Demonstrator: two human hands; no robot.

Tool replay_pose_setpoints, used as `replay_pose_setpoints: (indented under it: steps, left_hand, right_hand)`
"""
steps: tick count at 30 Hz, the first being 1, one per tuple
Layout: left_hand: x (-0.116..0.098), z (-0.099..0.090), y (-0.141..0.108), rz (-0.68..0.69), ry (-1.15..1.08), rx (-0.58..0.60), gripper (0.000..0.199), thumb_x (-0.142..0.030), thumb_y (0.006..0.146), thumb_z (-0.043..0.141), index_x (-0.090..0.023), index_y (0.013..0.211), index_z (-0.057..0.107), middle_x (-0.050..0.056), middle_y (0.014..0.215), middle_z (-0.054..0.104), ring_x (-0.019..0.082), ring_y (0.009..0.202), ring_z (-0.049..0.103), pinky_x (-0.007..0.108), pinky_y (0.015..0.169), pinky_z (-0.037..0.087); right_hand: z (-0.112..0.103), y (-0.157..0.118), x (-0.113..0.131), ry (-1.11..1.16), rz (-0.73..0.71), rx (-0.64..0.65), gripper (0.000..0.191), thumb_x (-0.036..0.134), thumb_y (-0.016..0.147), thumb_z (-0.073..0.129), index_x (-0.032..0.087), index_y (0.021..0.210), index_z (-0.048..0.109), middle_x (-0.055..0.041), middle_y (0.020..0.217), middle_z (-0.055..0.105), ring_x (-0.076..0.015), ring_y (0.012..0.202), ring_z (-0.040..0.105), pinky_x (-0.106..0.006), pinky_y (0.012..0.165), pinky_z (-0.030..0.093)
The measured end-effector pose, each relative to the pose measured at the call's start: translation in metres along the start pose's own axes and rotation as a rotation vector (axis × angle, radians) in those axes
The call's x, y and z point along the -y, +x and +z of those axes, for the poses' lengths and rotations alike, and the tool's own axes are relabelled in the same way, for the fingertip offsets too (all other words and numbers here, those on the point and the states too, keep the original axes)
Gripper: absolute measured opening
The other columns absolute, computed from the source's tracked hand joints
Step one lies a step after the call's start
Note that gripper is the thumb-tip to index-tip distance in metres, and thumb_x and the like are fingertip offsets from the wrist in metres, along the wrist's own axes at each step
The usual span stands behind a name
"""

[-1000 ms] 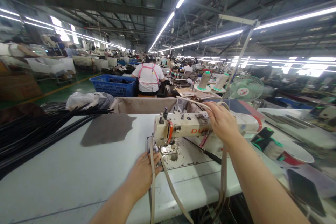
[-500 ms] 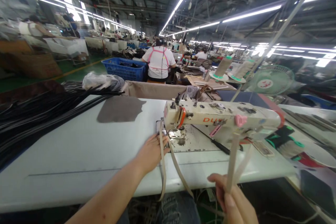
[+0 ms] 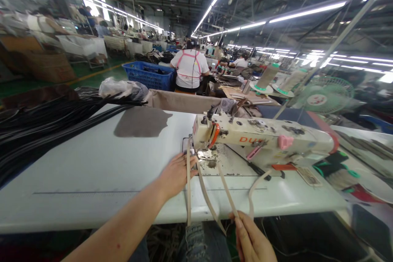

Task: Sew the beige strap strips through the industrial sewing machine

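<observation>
The right hand (image 3: 253,237) was up on the white sewing machine (image 3: 264,133) with red letters one second ago, and now it is down by the front edge of the smooth white table (image 3: 101,180). It is closed, pinching a thin, flat beige strap (image 3: 227,190) that goes up toward the metal plate (image 3: 208,157) under the machine's head. The left hand (image 3: 179,176) has stayed beside that plate, open and flat, and another beige strap (image 3: 188,190) hangs over its fingers and past the table edge. The wide part of the table left of this hand gives room to move, as far as the long black strips (image 3: 61,131) and the flat grey-brown piece (image 3: 143,123). On the right, the machine's body stands close behind the narrow front part of the table.
</observation>
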State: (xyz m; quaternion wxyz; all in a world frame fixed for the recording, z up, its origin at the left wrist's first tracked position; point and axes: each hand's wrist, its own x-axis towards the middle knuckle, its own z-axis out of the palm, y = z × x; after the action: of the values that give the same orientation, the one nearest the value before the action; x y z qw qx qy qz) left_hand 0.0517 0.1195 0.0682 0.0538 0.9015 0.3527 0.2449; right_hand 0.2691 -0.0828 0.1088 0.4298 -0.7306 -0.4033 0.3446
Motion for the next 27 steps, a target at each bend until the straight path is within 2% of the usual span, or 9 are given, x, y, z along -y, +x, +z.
replay_pose_setpoints:
  steps: [4, 6, 9, 11, 13, 18, 20, 24, 27]
  left_hand:
    - [0.0, 0.002, -0.002, -0.003, -0.026, -0.025, 0.043, -0.042, 0.106, 0.04, -0.02, 0.138, 0.058, 0.008, 0.141, 0.061, 0.024, 0.136, 0.053, 0.044, 0.118, 0.035]
    - [0.002, 0.003, -0.002, 0.005, -0.03, -0.016, 0.042, -0.041, 0.106, 0.041, -0.02, 0.139, 0.058, 0.007, 0.142, 0.061, 0.024, 0.136, 0.052, 0.045, 0.119, 0.035]
    - [0.004, 0.006, -0.003, 0.016, -0.028, -0.013, 0.042, -0.041, 0.106, 0.042, -0.021, 0.139, 0.058, 0.007, 0.142, 0.061, 0.024, 0.136, 0.052, 0.045, 0.119, 0.034]
    - [0.005, 0.008, -0.003, 0.012, -0.027, -0.025, 0.043, -0.042, 0.106, 0.041, -0.02, 0.138, 0.058, 0.007, 0.142, 0.061, 0.024, 0.136, 0.052, 0.045, 0.119, 0.034]
    - [0.006, 0.009, -0.003, 0.008, -0.029, -0.033, 0.043, -0.043, 0.106, 0.041, -0.02, 0.138, 0.059, 0.007, 0.141, 0.061, 0.024, 0.136, 0.052, 0.044, 0.12, 0.034]
    - [0.006, 0.01, -0.003, 0.011, -0.04, -0.025, 0.043, -0.042, 0.106, 0.041, -0.021, 0.14, 0.057, 0.006, 0.143, 0.06, 0.023, 0.136, 0.052, 0.043, 0.121, 0.032]
    - [0.006, 0.01, -0.003, 0.006, -0.04, -0.025, 0.043, -0.042, 0.106, 0.041, -0.022, 0.14, 0.056, 0.006, 0.143, 0.061, 0.023, 0.136, 0.052, 0.044, 0.121, 0.032]
    - [0.006, 0.011, -0.003, 0.007, -0.022, -0.019, 0.044, -0.042, 0.106, 0.041, -0.02, 0.141, 0.057, 0.008, 0.143, 0.06, 0.024, 0.136, 0.052, 0.045, 0.121, 0.033]
    - [0.006, 0.011, -0.003, 0.021, -0.011, -0.013, 0.044, -0.041, 0.106, 0.04, -0.019, 0.141, 0.056, 0.008, 0.144, 0.059, 0.024, 0.136, 0.052, 0.045, 0.12, 0.033]
  right_hand:
    - [-0.023, 0.025, 0.014, -0.102, -0.117, -0.307, 0.044, 0.066, 0.088, 0.05, 0.027, 0.103, 0.062, 0.0053, 0.053, 0.05, -0.0192, 0.049, 0.05, -0.032, 0.053, 0.041]
    - [-0.032, 0.037, 0.017, -0.196, -0.18, -0.399, 0.035, 0.056, 0.094, 0.043, 0.027, 0.107, 0.057, 0.0036, 0.062, 0.055, -0.02, 0.056, 0.056, -0.033, 0.06, 0.045]
    - [-0.047, 0.064, 0.015, -0.434, -0.213, -0.457, 0.03, 0.041, 0.096, 0.037, 0.023, 0.112, 0.054, -0.0067, 0.089, 0.065, -0.0231, 0.071, 0.062, -0.037, 0.072, 0.05]
    - [-0.057, 0.087, 0.011, -0.538, -0.194, -0.506, 0.034, 0.034, 0.091, 0.04, 0.016, 0.113, 0.057, -0.0167, 0.101, 0.066, -0.0303, 0.088, 0.063, -0.044, 0.081, 0.049]
    - [-0.066, 0.11, 0.007, -0.613, -0.169, -0.496, 0.038, 0.029, 0.086, 0.044, 0.009, 0.113, 0.06, -0.0215, 0.1, 0.067, -0.0342, 0.092, 0.062, -0.049, 0.088, 0.047]
    - [-0.07, 0.142, 0.003, -0.776, -0.099, -0.421, 0.053, 0.032, 0.09, 0.044, 0.011, 0.138, 0.05, -0.0236, 0.129, 0.062, -0.0352, 0.103, 0.063, -0.049, 0.088, 0.048]
    - [-0.067, 0.143, 0.004, -0.839, -0.057, -0.408, 0.054, 0.036, 0.093, 0.043, 0.012, 0.141, 0.048, -0.0235, 0.122, 0.065, -0.0362, 0.103, 0.064, -0.048, 0.087, 0.048]
    - [-0.06, 0.137, 0.006, -0.938, 0.003, -0.412, 0.045, 0.041, 0.095, 0.043, 0.012, 0.125, 0.061, -0.0234, 0.104, 0.068, -0.0393, 0.099, 0.066, -0.049, 0.083, 0.049]
    - [-0.052, 0.131, 0.007, -0.963, 0.009, -0.428, 0.047, 0.046, 0.095, 0.042, 0.013, 0.123, 0.059, -0.0213, 0.101, 0.068, -0.0378, 0.093, 0.068, -0.048, 0.08, 0.05]
